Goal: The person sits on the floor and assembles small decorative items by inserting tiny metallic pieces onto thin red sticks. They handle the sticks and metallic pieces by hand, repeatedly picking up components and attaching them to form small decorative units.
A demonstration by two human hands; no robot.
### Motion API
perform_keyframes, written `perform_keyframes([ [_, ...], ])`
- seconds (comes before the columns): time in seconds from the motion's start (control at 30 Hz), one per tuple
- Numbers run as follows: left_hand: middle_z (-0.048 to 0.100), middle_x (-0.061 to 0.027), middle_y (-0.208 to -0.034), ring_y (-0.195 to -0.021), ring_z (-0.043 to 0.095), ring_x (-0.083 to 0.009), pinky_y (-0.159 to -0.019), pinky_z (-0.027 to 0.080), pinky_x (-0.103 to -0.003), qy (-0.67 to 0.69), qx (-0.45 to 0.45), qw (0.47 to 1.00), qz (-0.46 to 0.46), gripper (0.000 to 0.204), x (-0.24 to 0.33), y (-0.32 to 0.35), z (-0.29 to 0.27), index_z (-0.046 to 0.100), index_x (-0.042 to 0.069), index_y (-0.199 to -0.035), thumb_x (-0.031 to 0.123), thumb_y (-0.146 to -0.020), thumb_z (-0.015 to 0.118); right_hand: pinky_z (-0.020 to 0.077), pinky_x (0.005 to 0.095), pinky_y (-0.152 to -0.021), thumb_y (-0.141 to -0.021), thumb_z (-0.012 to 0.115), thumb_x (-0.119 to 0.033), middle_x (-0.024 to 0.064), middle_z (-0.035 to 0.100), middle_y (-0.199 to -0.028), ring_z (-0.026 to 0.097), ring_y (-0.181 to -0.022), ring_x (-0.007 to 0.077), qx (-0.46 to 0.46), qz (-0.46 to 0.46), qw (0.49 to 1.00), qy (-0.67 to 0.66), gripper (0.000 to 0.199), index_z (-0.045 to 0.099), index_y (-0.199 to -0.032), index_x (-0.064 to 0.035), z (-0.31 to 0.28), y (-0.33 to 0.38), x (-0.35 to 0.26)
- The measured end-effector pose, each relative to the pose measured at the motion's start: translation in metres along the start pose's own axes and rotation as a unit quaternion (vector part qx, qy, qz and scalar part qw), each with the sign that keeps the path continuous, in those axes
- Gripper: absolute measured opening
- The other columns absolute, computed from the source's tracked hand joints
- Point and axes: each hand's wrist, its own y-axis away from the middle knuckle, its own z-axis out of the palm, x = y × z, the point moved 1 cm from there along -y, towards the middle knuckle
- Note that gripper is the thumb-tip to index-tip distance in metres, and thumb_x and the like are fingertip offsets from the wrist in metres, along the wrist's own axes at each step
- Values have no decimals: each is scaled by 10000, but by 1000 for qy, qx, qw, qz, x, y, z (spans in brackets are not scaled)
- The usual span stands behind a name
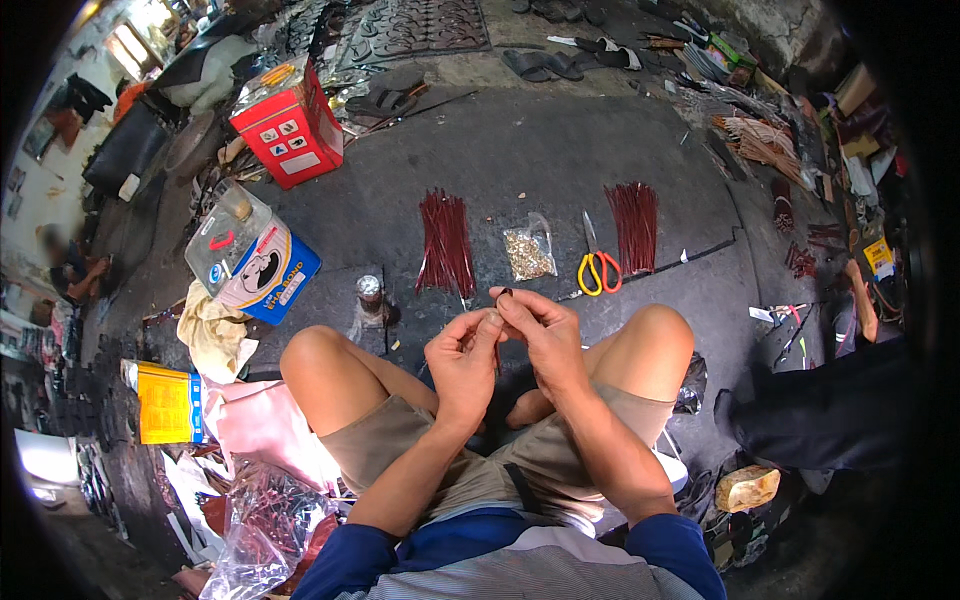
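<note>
My left hand (463, 362) and my right hand (545, 340) meet in front of my crossed legs, fingertips pinched together. Between them is a thin dark red strip (505, 293); one bit shows above the right fingers, and the rest is mostly hidden by the hands. Beyond them on the dark floor mat lie a left bundle of dark red strips (445, 240) and a right bundle of similar strips (637, 226). A clear plastic bag of small gold-coloured pieces (528, 253) sits between the bundles. Scissors with yellow and red handles (600, 272) rest beside the right bundle.
At left stand a red box (290, 135), a blue and white tin (268, 275), a small glue-stained can (370, 292) and a yellow tin (165, 403). A plastic bag (262, 530) lies lower left. Other people are at the far left (85, 275) and right (862, 305).
</note>
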Motion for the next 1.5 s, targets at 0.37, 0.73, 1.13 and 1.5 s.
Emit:
perform_keyframes([
  [0.37,694,-47,-842,-644,576,-54,-551,424,-186,-53,15,998,17,180,4,-8,-7,706,8,-980,176,-936,657,530,248,-780,-936,655,-210,139,717,-1001,686,-863,147,9,29,999,16,305,650,-1127,27,-10,-14,-28],
  [0.73,717,-148,-954,-836,709,-180,-719,558,-260,109,-88,969,-203,265,-1,-4,11,658,-36,-1081,195,-954,630,516,308,-867,-953,622,-248,166,695,-1075,677,-967,205,-33,119,986,-112,348,610,-1171,23,-28,-31,-48],
  [1.13,712,-126,-898,-744,678,-149,-667,549,-248,104,-104,966,-210,233,-5,2,14,674,-23,-1055,168,-921,677,541,328,-849,-947,622,-194,159,700,-1050,690,-924,213,-6,96,993,-75,322,624,-1161,47,-32,-31,-45],
  [1.5,697,-102,-884,-755,662,-140,-669,559,-261,111,-105,969,-193,213,-13,4,15,681,-20,-1048,144,-912,684,563,287,-806,-944,642,-195,146,706,-984,690,-866,190,21,81,995,-60,318,636,-1137,57,-29,-32,-43],
])
